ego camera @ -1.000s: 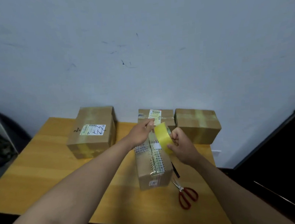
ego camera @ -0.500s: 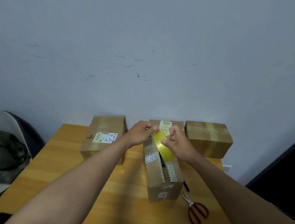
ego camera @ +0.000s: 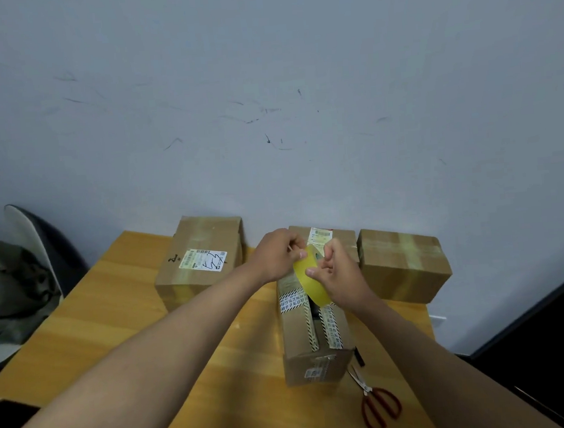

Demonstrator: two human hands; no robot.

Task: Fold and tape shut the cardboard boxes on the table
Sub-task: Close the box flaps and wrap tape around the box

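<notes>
Cardboard box (ego camera: 312,333) sits on the bench (ego camera: 80,331), its far end hidden behind both hands. Red scissors (ego camera: 376,405) lie just right of the box; three more boxes stand behind it by the wall. Above the box, the right hand (ego camera: 341,276) holds the yellow tape roll (ego camera: 311,280) while the left hand (ego camera: 277,254) pinches its edge.

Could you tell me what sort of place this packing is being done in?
Probably a plain room at home or in a small office, used for packing parcels: labelled cardboard boxes on a wooden table against a scuffed wall, with scissors nearby.
</notes>
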